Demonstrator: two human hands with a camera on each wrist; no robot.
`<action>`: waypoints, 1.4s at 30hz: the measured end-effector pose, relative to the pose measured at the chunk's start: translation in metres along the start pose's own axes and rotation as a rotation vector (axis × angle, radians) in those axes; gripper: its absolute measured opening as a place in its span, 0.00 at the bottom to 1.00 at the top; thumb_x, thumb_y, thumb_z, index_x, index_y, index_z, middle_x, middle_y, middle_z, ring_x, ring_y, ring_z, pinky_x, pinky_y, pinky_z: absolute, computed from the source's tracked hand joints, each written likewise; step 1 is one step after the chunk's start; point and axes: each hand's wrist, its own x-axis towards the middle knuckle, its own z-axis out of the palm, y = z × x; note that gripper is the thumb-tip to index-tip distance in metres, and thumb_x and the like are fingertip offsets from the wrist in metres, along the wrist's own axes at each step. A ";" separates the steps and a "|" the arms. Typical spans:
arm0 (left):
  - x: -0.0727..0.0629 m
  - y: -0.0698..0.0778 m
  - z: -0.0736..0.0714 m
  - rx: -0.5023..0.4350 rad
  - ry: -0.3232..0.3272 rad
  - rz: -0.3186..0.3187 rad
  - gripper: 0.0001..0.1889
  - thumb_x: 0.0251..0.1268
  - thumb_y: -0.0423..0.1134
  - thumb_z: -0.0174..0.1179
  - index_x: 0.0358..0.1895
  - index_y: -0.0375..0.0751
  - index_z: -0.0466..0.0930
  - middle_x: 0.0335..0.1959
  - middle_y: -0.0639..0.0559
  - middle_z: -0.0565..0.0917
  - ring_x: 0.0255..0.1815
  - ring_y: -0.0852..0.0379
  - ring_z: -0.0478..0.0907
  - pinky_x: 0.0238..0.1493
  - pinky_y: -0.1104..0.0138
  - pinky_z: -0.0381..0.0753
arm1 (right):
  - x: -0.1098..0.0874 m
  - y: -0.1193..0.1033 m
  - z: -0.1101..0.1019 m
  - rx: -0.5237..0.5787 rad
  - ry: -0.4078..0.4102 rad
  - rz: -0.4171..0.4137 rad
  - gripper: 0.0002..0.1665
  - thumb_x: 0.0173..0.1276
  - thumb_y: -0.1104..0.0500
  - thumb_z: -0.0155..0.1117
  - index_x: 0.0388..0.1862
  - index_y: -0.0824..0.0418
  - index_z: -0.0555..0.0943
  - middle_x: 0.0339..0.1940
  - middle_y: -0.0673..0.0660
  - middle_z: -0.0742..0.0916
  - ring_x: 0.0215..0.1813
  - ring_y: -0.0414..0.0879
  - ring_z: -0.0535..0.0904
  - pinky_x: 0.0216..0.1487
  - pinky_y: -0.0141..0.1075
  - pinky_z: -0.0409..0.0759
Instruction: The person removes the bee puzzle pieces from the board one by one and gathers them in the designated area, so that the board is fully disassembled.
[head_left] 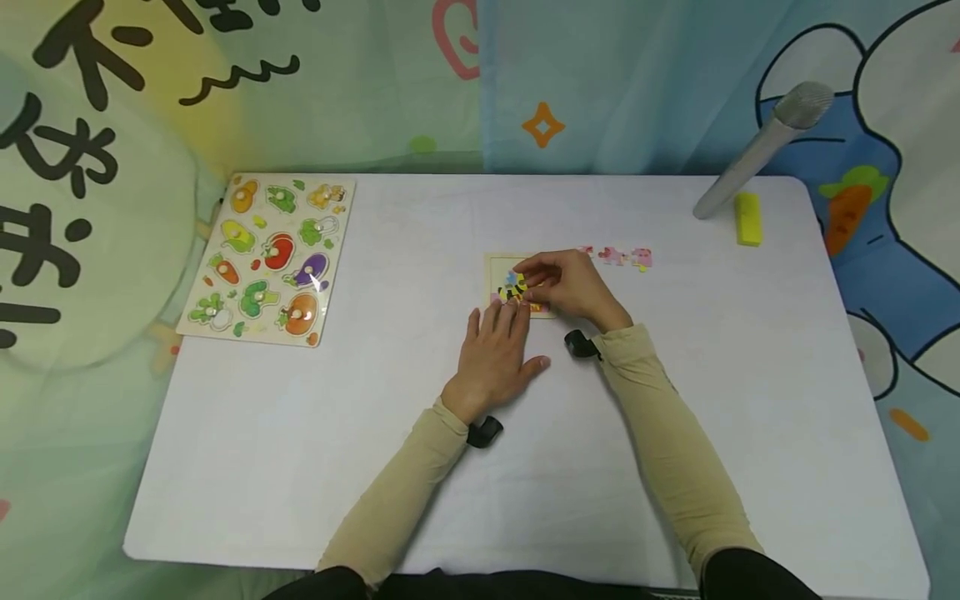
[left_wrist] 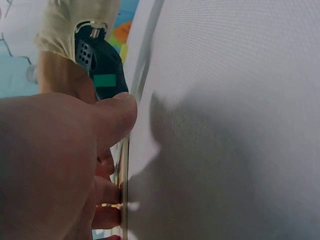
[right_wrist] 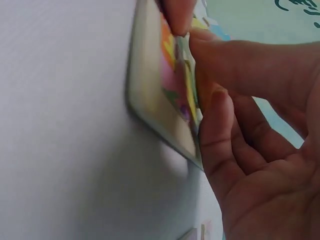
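Note:
A small jigsaw board (head_left: 489,271) with a pale border lies on the white table, a yellow-and-black bee picture (head_left: 512,288) showing on it. My right hand (head_left: 570,285) is over the board's right side, thumb and fingers bent. In the right wrist view it pinches a thin puzzle piece (right_wrist: 190,85) with a yellow-green edge, tilted against the board; fingers hide most of it. The left hand (head_left: 491,360) lies flat with fingers extended, fingertips at the board's near edge. Several pink puzzle pieces (head_left: 612,256) lie right of the board, partly behind the right hand.
A vegetable peg-puzzle board (head_left: 257,242) sits at the table's far left. Toward the back right are a grey microphone-shaped object (head_left: 765,150) and a yellow block (head_left: 747,218). Printed curtains (head_left: 600,92) hang behind the table (head_left: 390,417).

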 end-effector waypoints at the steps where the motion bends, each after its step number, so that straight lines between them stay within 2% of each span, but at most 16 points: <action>1: 0.000 0.000 0.000 -0.001 0.001 0.002 0.47 0.78 0.68 0.51 0.87 0.42 0.52 0.84 0.45 0.60 0.87 0.41 0.52 0.84 0.41 0.53 | 0.000 0.001 0.000 -0.010 0.002 -0.008 0.21 0.66 0.69 0.76 0.58 0.60 0.90 0.45 0.61 0.92 0.45 0.53 0.89 0.46 0.35 0.84; 6: 0.000 0.001 -0.001 -0.002 -0.005 0.002 0.47 0.78 0.68 0.51 0.87 0.42 0.51 0.84 0.45 0.59 0.87 0.41 0.51 0.84 0.41 0.53 | -0.001 0.002 0.001 -0.045 0.012 -0.032 0.20 0.67 0.70 0.74 0.58 0.60 0.90 0.43 0.60 0.92 0.43 0.51 0.88 0.47 0.38 0.84; 14: 0.001 0.002 -0.002 0.002 -0.004 -0.001 0.47 0.78 0.68 0.51 0.87 0.43 0.51 0.84 0.45 0.60 0.87 0.41 0.52 0.83 0.39 0.53 | -0.001 0.001 0.002 -0.105 0.042 -0.064 0.21 0.70 0.73 0.69 0.59 0.60 0.89 0.42 0.61 0.91 0.40 0.51 0.86 0.43 0.37 0.82; 21: 0.001 0.002 -0.002 0.010 -0.021 -0.009 0.46 0.79 0.68 0.51 0.87 0.43 0.51 0.85 0.45 0.59 0.87 0.41 0.51 0.84 0.39 0.52 | -0.005 0.001 -0.003 -0.080 0.058 -0.029 0.20 0.72 0.66 0.72 0.61 0.55 0.87 0.42 0.57 0.90 0.40 0.48 0.85 0.46 0.39 0.82; 25: 0.001 0.002 -0.003 0.017 -0.020 -0.015 0.47 0.78 0.68 0.51 0.87 0.43 0.51 0.85 0.45 0.59 0.87 0.41 0.51 0.83 0.39 0.53 | -0.010 0.001 -0.011 -0.076 0.087 -0.017 0.20 0.72 0.64 0.73 0.61 0.53 0.87 0.42 0.56 0.90 0.41 0.48 0.84 0.47 0.41 0.81; 29: 0.000 0.003 -0.003 0.018 -0.018 -0.022 0.47 0.78 0.69 0.52 0.87 0.42 0.52 0.85 0.45 0.60 0.87 0.42 0.51 0.83 0.39 0.53 | -0.017 0.002 -0.021 -0.071 0.129 -0.009 0.20 0.71 0.65 0.74 0.61 0.54 0.88 0.43 0.58 0.90 0.43 0.48 0.84 0.47 0.36 0.79; 36: 0.000 0.003 -0.002 0.014 -0.029 -0.031 0.47 0.78 0.69 0.51 0.87 0.43 0.50 0.84 0.45 0.59 0.87 0.42 0.51 0.83 0.39 0.53 | -0.035 0.015 -0.043 -0.078 0.189 0.074 0.22 0.72 0.63 0.74 0.64 0.55 0.87 0.46 0.61 0.90 0.45 0.50 0.83 0.45 0.30 0.77; 42: 0.001 0.003 -0.001 0.012 -0.024 -0.025 0.47 0.78 0.69 0.51 0.87 0.43 0.51 0.84 0.45 0.60 0.86 0.41 0.52 0.83 0.39 0.53 | -0.053 0.029 -0.066 -0.086 0.234 0.146 0.22 0.74 0.59 0.73 0.66 0.54 0.86 0.48 0.61 0.89 0.45 0.47 0.80 0.44 0.24 0.76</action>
